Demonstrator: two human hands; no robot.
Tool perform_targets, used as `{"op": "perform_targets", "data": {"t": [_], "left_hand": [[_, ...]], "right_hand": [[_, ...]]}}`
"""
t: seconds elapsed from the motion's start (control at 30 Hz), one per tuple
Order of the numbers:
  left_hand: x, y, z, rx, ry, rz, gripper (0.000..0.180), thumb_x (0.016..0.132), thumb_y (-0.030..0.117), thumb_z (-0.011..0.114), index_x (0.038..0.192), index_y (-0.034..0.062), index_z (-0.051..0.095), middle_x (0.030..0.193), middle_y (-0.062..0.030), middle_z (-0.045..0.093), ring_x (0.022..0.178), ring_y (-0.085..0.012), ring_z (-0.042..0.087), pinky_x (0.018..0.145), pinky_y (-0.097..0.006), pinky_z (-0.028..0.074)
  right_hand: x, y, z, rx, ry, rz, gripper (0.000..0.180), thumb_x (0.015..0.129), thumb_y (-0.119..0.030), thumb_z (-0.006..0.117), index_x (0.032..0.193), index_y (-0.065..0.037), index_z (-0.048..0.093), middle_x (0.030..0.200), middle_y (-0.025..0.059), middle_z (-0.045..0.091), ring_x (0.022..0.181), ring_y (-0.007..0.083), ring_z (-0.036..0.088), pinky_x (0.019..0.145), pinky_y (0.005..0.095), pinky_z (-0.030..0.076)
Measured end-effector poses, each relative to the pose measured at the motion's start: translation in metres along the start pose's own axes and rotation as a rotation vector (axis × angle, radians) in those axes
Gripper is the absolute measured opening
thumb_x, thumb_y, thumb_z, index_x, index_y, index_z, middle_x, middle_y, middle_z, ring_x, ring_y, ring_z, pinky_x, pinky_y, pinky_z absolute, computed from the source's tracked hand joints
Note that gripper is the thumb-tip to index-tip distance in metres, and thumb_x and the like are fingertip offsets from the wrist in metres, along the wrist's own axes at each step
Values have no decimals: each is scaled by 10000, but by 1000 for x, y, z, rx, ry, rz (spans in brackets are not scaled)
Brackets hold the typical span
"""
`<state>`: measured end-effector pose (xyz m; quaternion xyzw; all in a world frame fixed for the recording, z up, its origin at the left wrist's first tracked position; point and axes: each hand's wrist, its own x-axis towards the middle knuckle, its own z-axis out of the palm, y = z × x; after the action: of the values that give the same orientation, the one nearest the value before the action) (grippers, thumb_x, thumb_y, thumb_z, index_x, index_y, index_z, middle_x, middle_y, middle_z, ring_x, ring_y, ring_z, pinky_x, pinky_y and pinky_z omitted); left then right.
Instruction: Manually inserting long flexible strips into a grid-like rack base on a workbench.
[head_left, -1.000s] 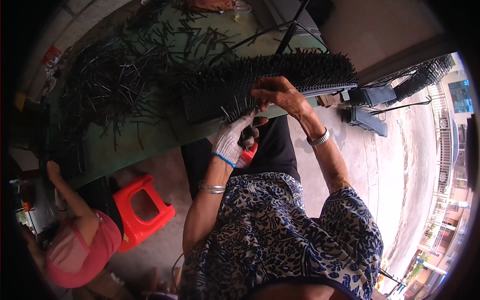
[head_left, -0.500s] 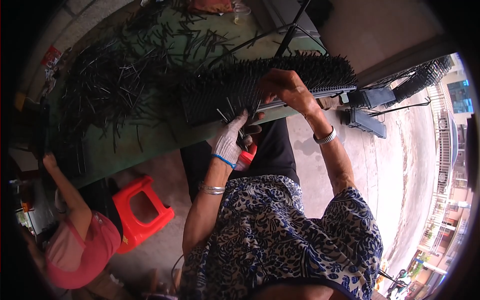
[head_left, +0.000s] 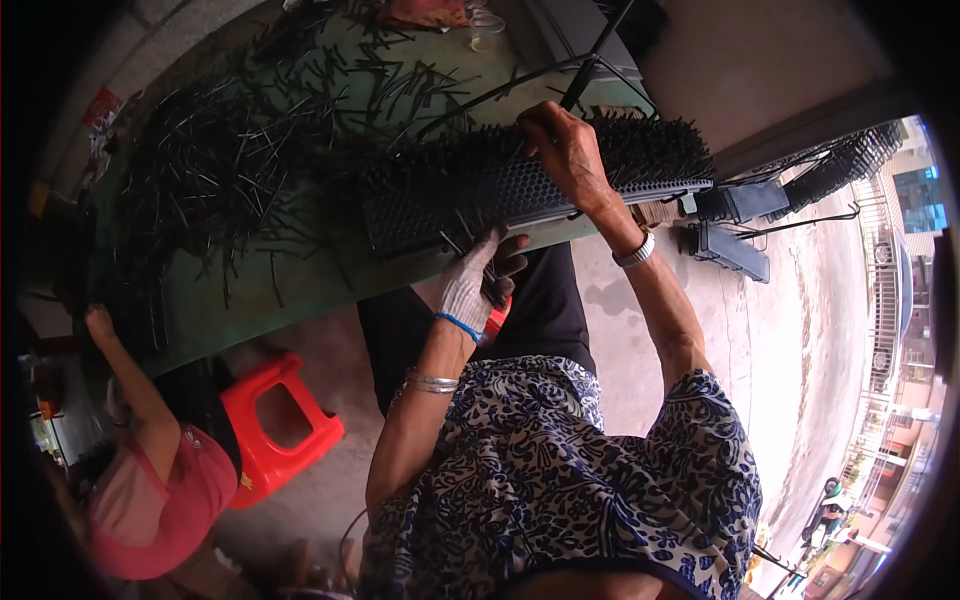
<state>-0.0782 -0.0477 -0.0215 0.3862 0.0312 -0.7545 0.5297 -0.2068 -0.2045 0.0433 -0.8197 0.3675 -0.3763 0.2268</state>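
Your right hand (head_left: pixel 566 155) has moved outward, exposing the holed panel (head_left: pixel 515 197) below its curled fingers, grip unclear; your left hand (head_left: pixel 466 281) clamps black sticks (head_left: pixel 457 236).

Right hand (head_left: pixel 568 152) moved farther out onto black bristles (head_left: pixel 655 150), perforated face (head_left: pixel 528 188) below uncovered

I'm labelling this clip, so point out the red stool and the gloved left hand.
Red stool (head_left: pixel 241 412), head view: red surface left of its opening.
Gloved left hand (head_left: pixel 466 282), head view: pale glove fabric.

A green table (head_left: pixel 300 285) carries loose black sticks (head_left: pixel 235 165), a bristly block (head_left: pixel 520 188)
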Motion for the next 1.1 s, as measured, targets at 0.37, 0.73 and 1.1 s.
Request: {"op": "perform_targets", "data": {"t": [0.37,0.73,1.1], "left_hand": [[8,-6,-5,-172,-53,47,211,942,151,607,1085,-3,625,987,-179,685,867,-272,690,759,-401,598],[3,-7,-1,-140,-41,72,194,972,178,545,1063,24,619,945,-144,686,814,-255,689,680,-403,612],[5,-9,-7,-166,-79,46,215,991,183,517,1095,17,603,1001,-160,668,920,-309,668,829,-460,580]], "right_hand": [[6,8,-1,-68,-65,-113,75,914,-32,570,963,22,588,798,120,618,618,188,642,585,300,506],[9,14,0,-64,-140,-278,74,911,-34,567,971,9,575,845,122,595,628,198,631,581,316,505],[3,7,7,-246,-221,-434,218,796,2,589,1010,-11,554,892,153,596,825,361,615,692,425,518]]}}
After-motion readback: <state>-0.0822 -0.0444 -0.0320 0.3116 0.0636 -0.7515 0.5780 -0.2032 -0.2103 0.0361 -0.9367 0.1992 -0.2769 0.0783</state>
